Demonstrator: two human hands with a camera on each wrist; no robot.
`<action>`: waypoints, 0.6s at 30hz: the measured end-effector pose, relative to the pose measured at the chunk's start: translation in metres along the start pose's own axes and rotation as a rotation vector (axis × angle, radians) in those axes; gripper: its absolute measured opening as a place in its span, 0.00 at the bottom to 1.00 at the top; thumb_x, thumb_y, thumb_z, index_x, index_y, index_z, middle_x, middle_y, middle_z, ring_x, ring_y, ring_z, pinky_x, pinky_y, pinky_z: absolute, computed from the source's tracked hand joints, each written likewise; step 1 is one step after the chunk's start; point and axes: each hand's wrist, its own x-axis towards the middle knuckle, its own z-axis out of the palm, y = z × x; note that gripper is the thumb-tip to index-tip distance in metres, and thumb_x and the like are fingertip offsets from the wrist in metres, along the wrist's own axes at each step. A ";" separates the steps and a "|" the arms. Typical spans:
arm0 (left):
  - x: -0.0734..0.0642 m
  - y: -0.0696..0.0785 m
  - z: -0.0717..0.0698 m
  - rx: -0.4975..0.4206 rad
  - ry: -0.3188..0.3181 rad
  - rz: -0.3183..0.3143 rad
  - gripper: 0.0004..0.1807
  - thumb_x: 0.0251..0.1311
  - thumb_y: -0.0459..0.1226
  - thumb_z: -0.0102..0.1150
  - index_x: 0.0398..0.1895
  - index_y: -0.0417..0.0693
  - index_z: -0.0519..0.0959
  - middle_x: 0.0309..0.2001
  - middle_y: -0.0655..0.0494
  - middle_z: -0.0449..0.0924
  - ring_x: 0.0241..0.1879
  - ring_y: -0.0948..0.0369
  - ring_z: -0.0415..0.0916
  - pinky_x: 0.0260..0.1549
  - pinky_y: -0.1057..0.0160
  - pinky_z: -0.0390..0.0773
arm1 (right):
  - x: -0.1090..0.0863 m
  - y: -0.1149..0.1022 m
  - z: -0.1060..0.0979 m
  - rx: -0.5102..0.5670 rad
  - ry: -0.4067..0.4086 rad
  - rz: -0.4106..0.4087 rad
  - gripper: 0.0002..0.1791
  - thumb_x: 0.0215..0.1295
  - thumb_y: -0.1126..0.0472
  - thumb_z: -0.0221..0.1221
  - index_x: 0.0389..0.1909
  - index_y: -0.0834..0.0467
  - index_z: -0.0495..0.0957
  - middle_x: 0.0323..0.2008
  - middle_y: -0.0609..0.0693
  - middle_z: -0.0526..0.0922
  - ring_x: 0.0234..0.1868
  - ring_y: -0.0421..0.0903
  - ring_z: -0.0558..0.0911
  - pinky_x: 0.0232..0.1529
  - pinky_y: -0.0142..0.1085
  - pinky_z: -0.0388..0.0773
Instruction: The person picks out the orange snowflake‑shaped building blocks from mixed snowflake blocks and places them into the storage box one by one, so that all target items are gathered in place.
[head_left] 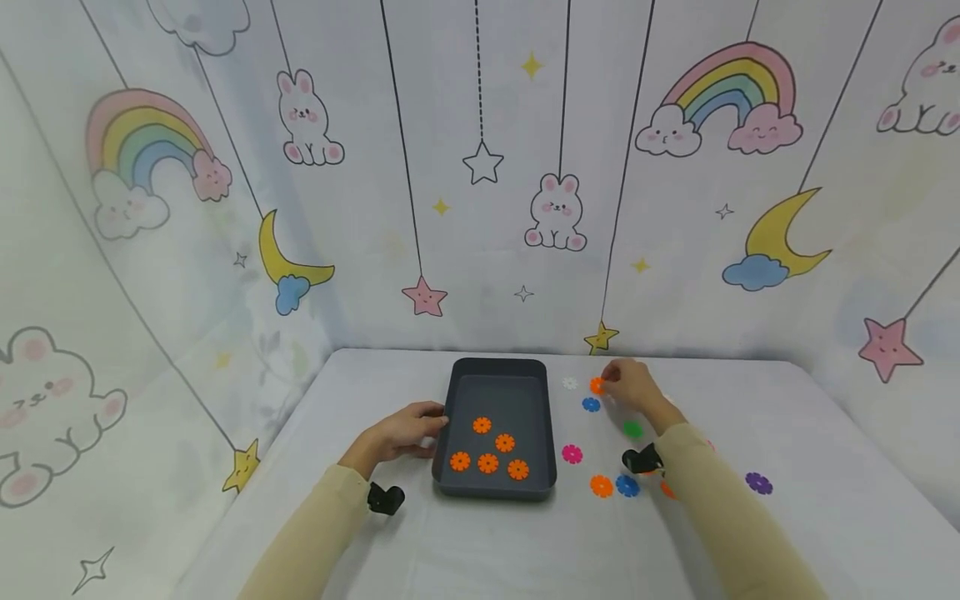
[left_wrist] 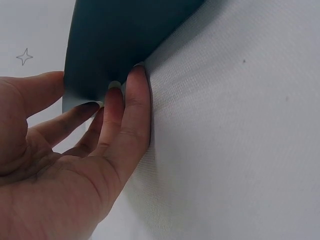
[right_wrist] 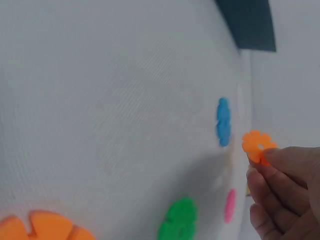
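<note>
Left hand [head_left: 401, 429], fingers fairly straight, touches dark-grey rectangular tray [head_left: 517, 400] on its right; long axis runs away, 5 orange flower-shaped discs [head_left: 487, 463] inside. Farther out, right hand [head_left: 632, 385] pinches 1 orange notched plastic disc [head_left: 597, 386]; tray lies to its left.

Inscriptions: no lettering, label, brand or number can be read, on patterned backdrop [head_left: 480, 250], on dark grey tray [head_left: 498, 396], on flower-shaped pieces [head_left: 487, 463]

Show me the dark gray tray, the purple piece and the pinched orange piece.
Dark gray tray [head_left: 498, 398]: head view, bare floor toward its far end.
Purple piece [head_left: 759, 483]: head view, its middle.
Pinched orange piece [right_wrist: 254, 142]: right wrist view, uncovered part beside the center hole.
</note>
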 end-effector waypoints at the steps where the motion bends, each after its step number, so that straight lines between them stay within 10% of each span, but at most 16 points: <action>1: 0.000 0.000 0.000 0.004 0.001 0.000 0.29 0.77 0.40 0.53 0.75 0.37 0.63 0.66 0.40 0.73 0.60 0.48 0.76 0.46 0.52 0.85 | -0.001 -0.004 -0.001 0.000 0.009 -0.027 0.09 0.69 0.66 0.61 0.45 0.69 0.80 0.42 0.62 0.83 0.42 0.56 0.80 0.46 0.47 0.82; 18: -0.004 0.004 -0.001 0.014 0.003 -0.001 0.29 0.77 0.40 0.52 0.76 0.37 0.62 0.67 0.39 0.72 0.60 0.48 0.76 0.48 0.50 0.84 | -0.016 -0.104 0.019 0.159 -0.179 -0.245 0.06 0.67 0.66 0.64 0.42 0.63 0.84 0.36 0.52 0.86 0.38 0.52 0.85 0.43 0.43 0.83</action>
